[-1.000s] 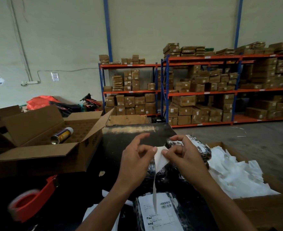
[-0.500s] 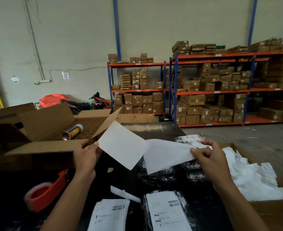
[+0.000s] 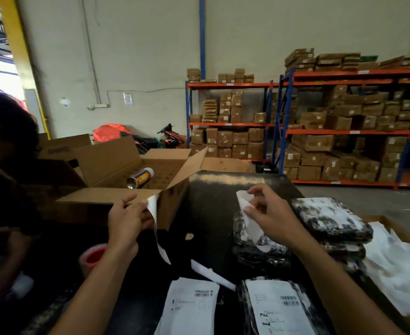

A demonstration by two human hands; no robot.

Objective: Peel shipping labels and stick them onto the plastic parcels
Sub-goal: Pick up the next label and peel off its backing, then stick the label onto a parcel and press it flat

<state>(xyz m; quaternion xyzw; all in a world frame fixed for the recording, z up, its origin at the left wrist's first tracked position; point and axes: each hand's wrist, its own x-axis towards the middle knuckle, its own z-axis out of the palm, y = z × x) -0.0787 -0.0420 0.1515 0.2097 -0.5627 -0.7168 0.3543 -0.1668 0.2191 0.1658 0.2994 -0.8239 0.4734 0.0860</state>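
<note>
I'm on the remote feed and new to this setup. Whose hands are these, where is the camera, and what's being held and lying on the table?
There is no machine: a person wears a camera on the head, looking down at two bare hands. The left hand pinches a white sheet that hangs down. The right hand pinches another white sheet above a stack of dark plastic parcels. On the black table lie a labelled parcel, a loose printed label and a red tape dispenser.
</note>
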